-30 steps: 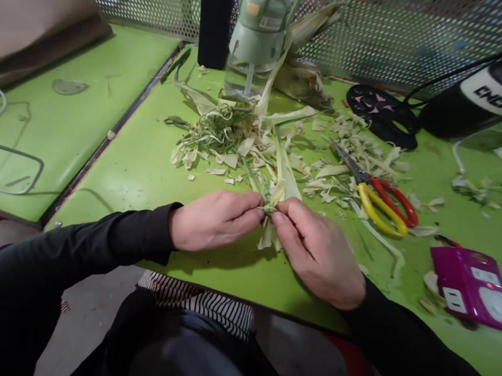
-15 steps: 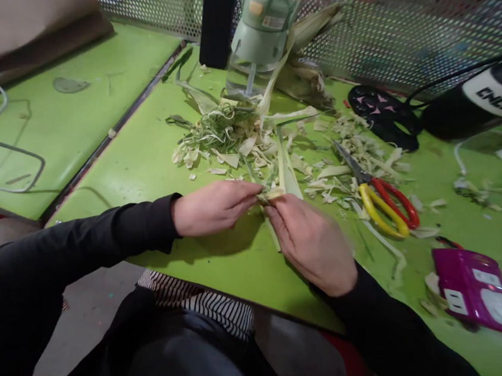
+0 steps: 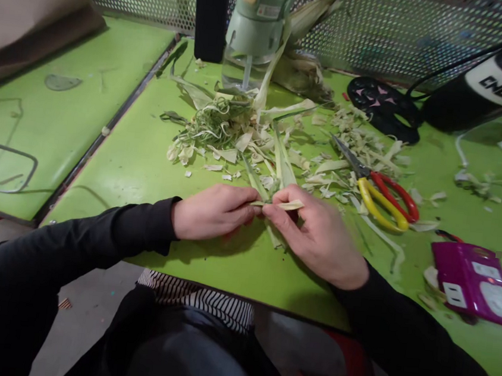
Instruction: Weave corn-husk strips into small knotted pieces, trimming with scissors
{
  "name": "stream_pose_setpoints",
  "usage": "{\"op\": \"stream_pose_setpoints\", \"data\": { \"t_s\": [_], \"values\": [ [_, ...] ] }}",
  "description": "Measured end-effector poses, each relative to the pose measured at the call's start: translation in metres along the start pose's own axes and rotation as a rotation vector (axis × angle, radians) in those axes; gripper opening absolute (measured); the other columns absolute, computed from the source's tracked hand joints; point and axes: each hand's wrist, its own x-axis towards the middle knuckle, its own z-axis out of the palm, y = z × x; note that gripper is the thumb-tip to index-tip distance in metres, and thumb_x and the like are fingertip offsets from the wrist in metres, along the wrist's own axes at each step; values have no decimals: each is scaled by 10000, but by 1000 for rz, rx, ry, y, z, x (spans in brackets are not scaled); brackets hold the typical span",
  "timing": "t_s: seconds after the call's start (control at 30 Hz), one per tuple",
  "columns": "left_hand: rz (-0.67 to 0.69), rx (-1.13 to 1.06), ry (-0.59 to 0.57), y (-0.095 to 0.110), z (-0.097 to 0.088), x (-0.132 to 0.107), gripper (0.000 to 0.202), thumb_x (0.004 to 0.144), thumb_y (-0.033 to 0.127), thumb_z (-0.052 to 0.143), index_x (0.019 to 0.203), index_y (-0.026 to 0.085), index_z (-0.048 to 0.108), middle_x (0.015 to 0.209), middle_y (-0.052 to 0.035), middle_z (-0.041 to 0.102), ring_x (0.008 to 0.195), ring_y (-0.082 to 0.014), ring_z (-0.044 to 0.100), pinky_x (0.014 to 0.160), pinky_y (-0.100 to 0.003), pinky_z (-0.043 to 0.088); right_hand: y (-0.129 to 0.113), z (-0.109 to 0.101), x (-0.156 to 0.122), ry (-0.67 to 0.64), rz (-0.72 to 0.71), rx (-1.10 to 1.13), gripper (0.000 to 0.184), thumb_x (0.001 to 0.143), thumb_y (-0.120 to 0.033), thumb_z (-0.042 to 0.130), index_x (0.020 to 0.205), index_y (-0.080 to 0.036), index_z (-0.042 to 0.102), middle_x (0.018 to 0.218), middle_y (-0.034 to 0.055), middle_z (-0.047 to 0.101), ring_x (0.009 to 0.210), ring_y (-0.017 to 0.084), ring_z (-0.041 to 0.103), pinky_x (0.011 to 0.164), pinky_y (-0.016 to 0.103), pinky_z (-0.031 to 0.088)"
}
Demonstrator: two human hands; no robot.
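Observation:
Both hands meet at the middle of the green table and pinch pale leaf strips. My left hand is closed, its fingertips gripping the strips' knotted part. My right hand is closed too, and a short strip lies flat across its fingers, pointing right. Longer strips run from the hands away toward a heap of leaf scraps.
Red-and-yellow scissors lie right of the heap. A purple power strip sits at the right edge. A green water bottle, a black block, a black round mat and a dark bottle stand by the mesh wall.
The strip piece that stood upright between my fingers now lies flat, pointing right over my right hand. Both hands stayed close together near the table's front.

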Motion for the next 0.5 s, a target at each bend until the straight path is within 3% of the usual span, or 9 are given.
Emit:
{"op": "stream_pose_setpoints", "data": {
  "t_s": [0.13,0.23,0.33,0.5],
  "values": [
    [-122,-275,-101,3,-2,-2,207,959,338,495,841,170,528,558,73,501,402,-58,496,393,-167,400,2,-6,2,-109,78,212,439,977,-478,469,627,-217,417,554,-55,346,486,98,362,478,254,294],
    [-99,-407,-114,5,-6,-3,216,921,351,572,841,152,592,562,71,485,411,-44,459,386,-154,367,1,-6,0,-88,129,401,455,976,-442,483,592,-215,392,577,-52,315,496,96,326,478,261,289],
    [-26,-464,-69,8,-8,-3,188,884,299,620,804,130,630,554,68,471,434,-29,393,421,-150,337,1,-3,-2,-32,178,535,430,965,-413,517,597,-208,430,591,-46,348,508,95,335,479,262,300],
    [5,-497,-6,7,-5,-2,142,839,217,636,739,118,617,644,28,556,548,-42,436,547,-164,402,1,1,-6,15,224,607,421,955,-440,537,616,-206,451,580,-50,339,491,88,314,434,252,269]
  ]
}}
